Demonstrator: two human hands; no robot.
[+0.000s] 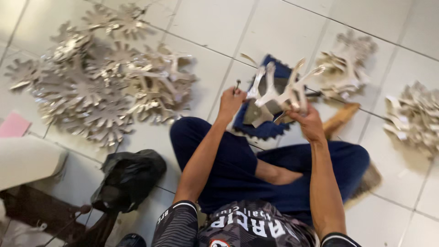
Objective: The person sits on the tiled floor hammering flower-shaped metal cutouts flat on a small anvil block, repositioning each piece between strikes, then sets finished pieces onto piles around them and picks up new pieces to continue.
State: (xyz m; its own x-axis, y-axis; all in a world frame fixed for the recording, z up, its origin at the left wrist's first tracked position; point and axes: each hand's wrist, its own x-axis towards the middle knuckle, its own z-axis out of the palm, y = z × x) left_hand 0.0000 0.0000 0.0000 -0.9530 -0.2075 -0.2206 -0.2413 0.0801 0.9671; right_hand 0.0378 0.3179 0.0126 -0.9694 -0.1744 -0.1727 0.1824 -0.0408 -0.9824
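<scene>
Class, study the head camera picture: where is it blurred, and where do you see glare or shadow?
Head view: motion blur smears the pale star-shaped cut-outs in the right hand and the heap of silvery star-shaped cut-outs; the left hand is softer too; the white tiled floor shows mild glare; soft shadow beneath the legs.

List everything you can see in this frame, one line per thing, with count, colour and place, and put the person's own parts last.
Snowflake cutout: one, pale cream, held up in the right hand.
Small tool: one, dark, thin, in the left hand; kind unclear.
Blue cloth: one, dark blue, on the floor ahead of the knees.
Big cutout pile: one heap, silvery beige, upper left floor.
Smaller cutout piles: two, cream, upper right and far right.
Black bag: one, black, lower left floor.
Pink sheet: one, pink, left edge.
Tiled floor: white.
Left hand: gripping the tool.
Right hand: gripping the cutout.
</scene>
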